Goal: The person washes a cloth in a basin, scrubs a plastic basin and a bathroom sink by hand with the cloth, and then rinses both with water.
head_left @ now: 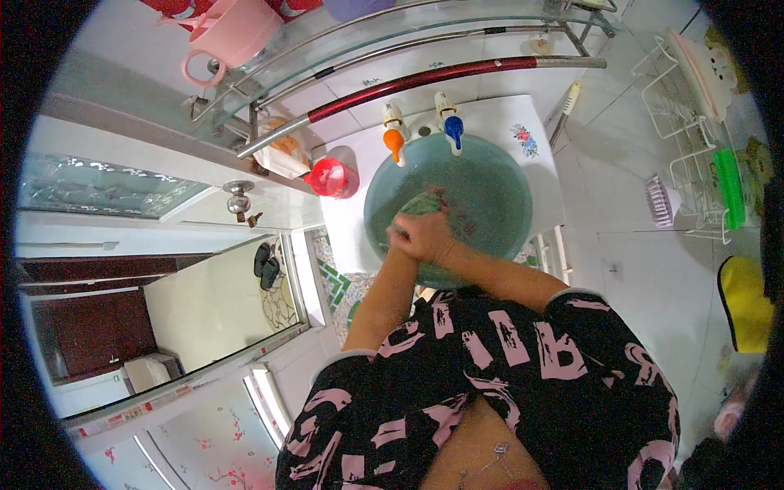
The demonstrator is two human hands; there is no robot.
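Over the round teal basin (516, 184), my two hands are pressed together. My right hand (431, 235) is closed, its fingers wrapped round a greenish cloth (422, 203) that sticks out above the knuckles. My left hand (398, 239) is up against it, also closed on the cloth, though most of its fingers are hidden. Reddish patches show on the basin's bottom. Behind the hands, at the basin's far rim, are a tap with an orange handle (394, 142) and one with a blue handle (453, 126).
The basin sits in a white washstand (541, 175). On its left stands a red cup (332, 178). A rail (408, 82) and glass shelf run above, with a pink mug (233, 37). At right hang a white wire rack (694, 171) and a brush (660, 200). A doorway opens at left.
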